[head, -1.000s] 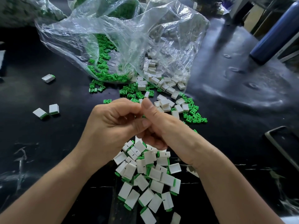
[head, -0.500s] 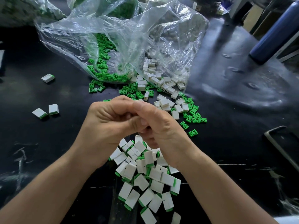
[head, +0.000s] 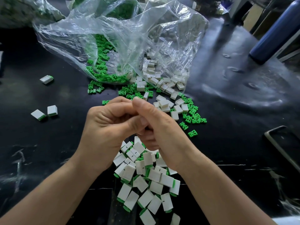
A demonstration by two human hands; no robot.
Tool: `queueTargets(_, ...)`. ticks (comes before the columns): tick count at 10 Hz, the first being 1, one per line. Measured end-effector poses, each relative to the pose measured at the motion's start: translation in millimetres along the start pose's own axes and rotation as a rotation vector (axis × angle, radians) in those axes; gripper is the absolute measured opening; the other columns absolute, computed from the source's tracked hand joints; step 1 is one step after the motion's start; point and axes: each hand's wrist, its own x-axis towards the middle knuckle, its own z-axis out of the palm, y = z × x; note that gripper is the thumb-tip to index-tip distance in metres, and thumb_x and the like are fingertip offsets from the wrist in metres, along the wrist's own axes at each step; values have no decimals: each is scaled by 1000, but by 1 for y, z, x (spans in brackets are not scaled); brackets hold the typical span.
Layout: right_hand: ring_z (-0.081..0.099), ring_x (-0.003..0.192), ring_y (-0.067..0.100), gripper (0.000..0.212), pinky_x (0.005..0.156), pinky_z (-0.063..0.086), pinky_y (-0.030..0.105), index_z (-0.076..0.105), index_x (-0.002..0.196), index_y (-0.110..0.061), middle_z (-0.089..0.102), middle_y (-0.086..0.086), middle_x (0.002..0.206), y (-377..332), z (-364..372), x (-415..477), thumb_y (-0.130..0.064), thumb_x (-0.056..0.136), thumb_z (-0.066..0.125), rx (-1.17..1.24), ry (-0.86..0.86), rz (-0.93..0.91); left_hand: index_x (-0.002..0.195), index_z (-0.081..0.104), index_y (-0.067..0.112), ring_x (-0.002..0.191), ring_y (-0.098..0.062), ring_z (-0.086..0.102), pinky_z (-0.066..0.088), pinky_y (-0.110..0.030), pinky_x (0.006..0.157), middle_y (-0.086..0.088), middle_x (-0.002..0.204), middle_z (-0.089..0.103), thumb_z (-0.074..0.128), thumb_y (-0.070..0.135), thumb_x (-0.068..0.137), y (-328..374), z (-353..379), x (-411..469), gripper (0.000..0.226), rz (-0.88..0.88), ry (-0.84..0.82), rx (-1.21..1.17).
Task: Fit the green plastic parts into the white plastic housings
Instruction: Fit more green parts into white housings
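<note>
Green plastic parts (head: pixel 194 116) and white plastic housings (head: pixel 164 103): loose on bench (head: pixel 65 143) beyond hands | left hand (head: pixel 105 127), right hand (head: pixel 162 130): fingers curled together, what they hold is hidden | advice: align part straight, press until seated

Table top (head: pixel 227 98): black, hard and glossy, reflecting light at far right, with pale scuffs and scratches at near left. Bags (head: pixel 129 38), far centre: thin clear plastic film, crinkled, shiny along the creases. Green parts (head: pixel 103 69): moulded plastic, matt, even colour. Housings (head: pixel 154 80): white moulded plastic, smooth flat faces, low sheen. Bottle (head: pixel 276 31), far right: dark blue, smooth, satin finish; material cannot be told. Panel (head: pixel 290 143), right edge: dark, glossy, with a matt grey rim.
</note>
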Motion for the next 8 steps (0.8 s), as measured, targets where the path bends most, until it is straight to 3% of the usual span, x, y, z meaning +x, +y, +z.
queueTargets(1, 18, 45, 9, 75, 39, 18, 17, 51, 73, 0, 23, -4, 52, 5, -6, 3, -73, 75, 34, -55, -33, 83, 68, 70, 11, 66, -13, 59, 50, -29, 64, 3, 66, 64, 71, 18, 59, 1, -2, 0, 11, -28, -60, -26)
queueTargets(2, 18, 41, 7, 65, 36, 19, 15, 51, 70, -11, 24, -6, 48, 4, -8, 5, -72, 75, 30, -11, -34, 143, 67, 73, 25, 63, -6, 62, 51, -21, 61, 6, 64, 66, 71, 22, 57, 3, -2, -1, 11, -74, -104, -45)
queueTargets(3, 20, 38, 6, 63, 34, 20, 14, 47, 55, -15, 27, -9, 43, 3, -10, 5, -71, 78, 28, -11, -25, 178, 66, 73, 28, 62, -4, 61, 51, -19, 61, 7, 63, 66, 59, 17, 67, 3, -3, 0, 18, -91, -87, -37)
queueTargets(5, 20, 40, 7, 67, 36, 20, 14, 53, 75, -10, 28, -9, 45, -1, -10, 2, -71, 75, 26, -79, -47, 157, 62, 73, 27, 59, -4, 60, 50, -18, 60, 7, 60, 65, 56, 17, 67, 6, -2, -2, 21, -115, -59, -47)
queueTargets(6, 19, 42, 8, 73, 37, 20, 15, 55, 76, -4, 26, -6, 49, -1, -10, 3, -71, 76, 25, -139, -64, 142, 62, 73, 25, 59, -6, 59, 50, -19, 60, 6, 60, 65, 56, 17, 66, 6, -2, -1, 20, -133, -56, -44)
queueTargets(7, 21, 44, 8, 70, 40, 20, 15, 61, 66, -10, 26, -7, 51, -2, -7, 2, -69, 76, 25, -180, -54, 134, 62, 73, 23, 59, -8, 59, 50, -21, 60, 4, 60, 65, 56, 17, 66, 4, -5, 0, 18, -156, -47, -42)
queueTargets(8, 28, 39, 2, 56, 40, 23, 10, 62, 49, -37, 33, -13, 43, -4, -4, 1, -63, 82, 25, -218, -26, 94, 64, 73, 22, 60, -7, 61, 51, -20, 60, 5, 62, 66, 55, 16, 68, 2, -6, 0, 19, -160, -55, -66)
